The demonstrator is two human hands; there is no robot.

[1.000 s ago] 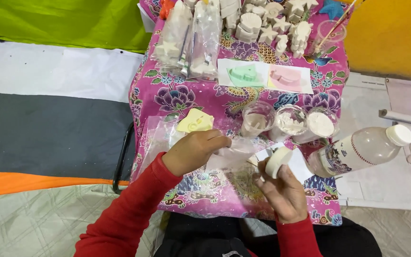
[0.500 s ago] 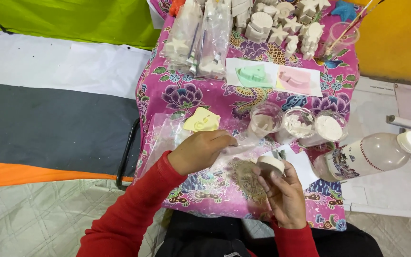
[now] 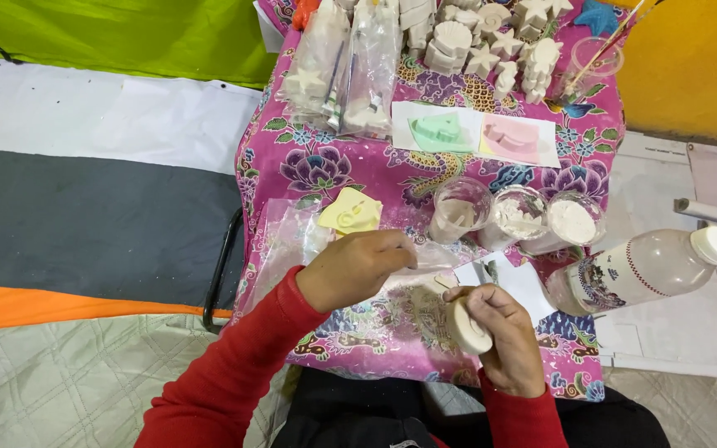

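My right hand (image 3: 504, 340) grips a small round white plaster piece (image 3: 464, 326) over the near edge of a table covered in pink floral cloth (image 3: 292, 158). My left hand (image 3: 358, 267) pinches the edge of a clear plastic bag (image 3: 429, 278) just left of the plaster piece. Both arms wear red sleeves. A yellow mould (image 3: 350, 212) lies on another clear bag beyond my left hand.
Three clear cups (image 3: 516, 217) with white powder stand mid-table. A capped plastic bottle (image 3: 645, 267) lies at the right edge. Green (image 3: 440, 130) and pink (image 3: 514, 138) moulds rest on paper. White plaster figures (image 3: 491, 37), bagged items and a brush cup sit at the back.
My right hand has drawn the plaster piece closer to me and turned it. My left hand stays on the plastic bag. The view has shifted slightly.
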